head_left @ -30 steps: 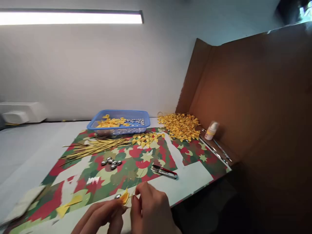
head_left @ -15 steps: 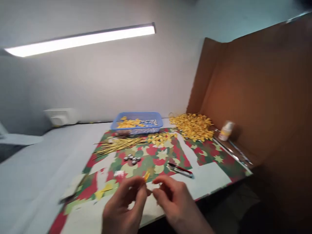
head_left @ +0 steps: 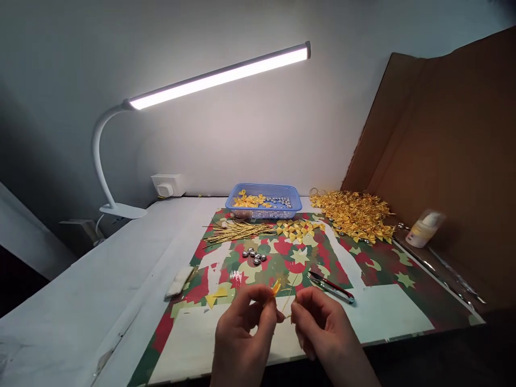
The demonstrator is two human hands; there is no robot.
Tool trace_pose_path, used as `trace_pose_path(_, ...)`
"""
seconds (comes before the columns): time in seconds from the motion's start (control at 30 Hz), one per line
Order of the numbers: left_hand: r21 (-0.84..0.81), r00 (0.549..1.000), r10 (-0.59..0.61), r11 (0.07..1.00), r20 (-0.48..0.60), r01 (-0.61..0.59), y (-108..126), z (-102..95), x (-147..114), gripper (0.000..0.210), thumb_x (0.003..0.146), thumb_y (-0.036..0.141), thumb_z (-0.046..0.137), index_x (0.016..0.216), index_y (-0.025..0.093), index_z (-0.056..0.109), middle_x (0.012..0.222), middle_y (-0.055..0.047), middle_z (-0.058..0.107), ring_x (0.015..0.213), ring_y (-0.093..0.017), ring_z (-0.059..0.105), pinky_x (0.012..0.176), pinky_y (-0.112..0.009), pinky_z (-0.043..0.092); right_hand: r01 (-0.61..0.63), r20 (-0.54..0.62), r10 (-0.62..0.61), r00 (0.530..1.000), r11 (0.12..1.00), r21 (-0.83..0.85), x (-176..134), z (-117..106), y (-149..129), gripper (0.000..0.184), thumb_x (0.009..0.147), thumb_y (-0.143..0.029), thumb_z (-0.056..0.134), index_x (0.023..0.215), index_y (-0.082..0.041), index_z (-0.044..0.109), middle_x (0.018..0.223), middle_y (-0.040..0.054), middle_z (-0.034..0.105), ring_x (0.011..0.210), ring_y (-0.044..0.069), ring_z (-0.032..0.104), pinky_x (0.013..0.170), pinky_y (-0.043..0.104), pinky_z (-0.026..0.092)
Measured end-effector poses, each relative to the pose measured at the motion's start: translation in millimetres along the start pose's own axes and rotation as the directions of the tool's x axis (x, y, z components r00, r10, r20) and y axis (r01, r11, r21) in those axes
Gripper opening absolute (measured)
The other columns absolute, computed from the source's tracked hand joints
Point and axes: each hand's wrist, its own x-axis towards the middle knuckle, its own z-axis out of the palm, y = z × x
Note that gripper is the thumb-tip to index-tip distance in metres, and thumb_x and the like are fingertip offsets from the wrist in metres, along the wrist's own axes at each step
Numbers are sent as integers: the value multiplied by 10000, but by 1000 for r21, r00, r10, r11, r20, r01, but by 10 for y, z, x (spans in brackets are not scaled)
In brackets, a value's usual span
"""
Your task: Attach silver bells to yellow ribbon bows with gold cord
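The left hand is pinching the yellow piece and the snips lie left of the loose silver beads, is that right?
Not quite: the snips lie to the right of the loose silver beads, as the head view shows. The left hand is indeed pinching the yellow piece.

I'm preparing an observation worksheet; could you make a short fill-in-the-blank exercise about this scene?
The hand pinching the small yellow-orange piece is the ____ one.
The other hand, nearer the snips, is the ____ one.
The basket is coloured ____.
The long lamp is switched ____.

Missing words: left; right; blue; on.
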Motion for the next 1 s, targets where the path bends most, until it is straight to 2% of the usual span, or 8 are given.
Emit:
trace_pose_path(0.13,114,980,191,974,64,-197,-74,-9,-6,49,796,196,659,799,244,652,613,60,678,534,-143,691,506,-191,533,124,-194,-170,966,966,-227,-1,68,71,348,935,-503,515,774,-196,493,601,-47,518,432,75,445,421,200,328)
trace_pose_path(0.3,121,962,256,956,93,-266,-120,-4,-29,61,819,188,629,818,249,632,625,61,663,544,-144,683,558,-217,566,277,-146,-570,809,588,-760,31,59,170,330,988,-330,436,678,-232,379,502,-65,428,421,93,421,437,216,303)
trace_pose_path(0.47,78,982,188,979,20,-189,-147,22,-69,37,814,221,620,822,258,621,567,69,629,522,-156,629,540,-239,527,259,-134,-685,716,439,-860,75,25,298,342,951,-280,479,622,-230,399,485,-44,399,409,120,346,499,299,192)
trace_pose_path(0.57,60,986,155,987,-57,-151,-161,5,-38,70,785,220,657,831,256,618,589,69,632,547,-147,615,573,-231,507,243,-132,-707,695,404,-882,57,-5,306,365,955,-302,512,608,-225,427,489,-38,401,423,123,323,515,307,179)
trace_pose_path(0.67,19,991,103,995,-87,-102,-136,-35,14,67,814,246,646,844,262,589,601,79,607,563,-127,584,586,-204,489,231,-196,-577,793,583,-779,14,-38,214,401,977,-404,491,626,-221,427,520,-44,378,461,119,322,508,284,219)
trace_pose_path(0.8,-53,997,20,998,-77,-24,-71,-50,51,97,838,310,636,814,245,569,546,82,557,528,-110,521,561,-184,459,105,-181,-158,971,956,-273,-13,-38,71,424,908,-610,530,868,-193,590,612,-40,431,528,112,385,502,245,286)
trace_pose_path(0.9,-82,997,-9,997,-71,3,-49,-18,43,111,814,306,638,789,229,562,515,80,525,486,-105,488,520,-190,438,-67,35,66,997,997,33,10,-7,48,560,822,-653,636,1077,-155,606,583,-54,460,475,81,377,476,220,270)
trace_pose_path(1.0,-63,997,-1,998,-75,-4,-58,10,16,101,810,305,621,780,224,570,506,77,515,455,-111,489,480,-198,434,-143,162,116,980,976,166,38,27,66,558,767,-651,688,1001,-149,617,553,-71,416,452,60,318,460,203,258)
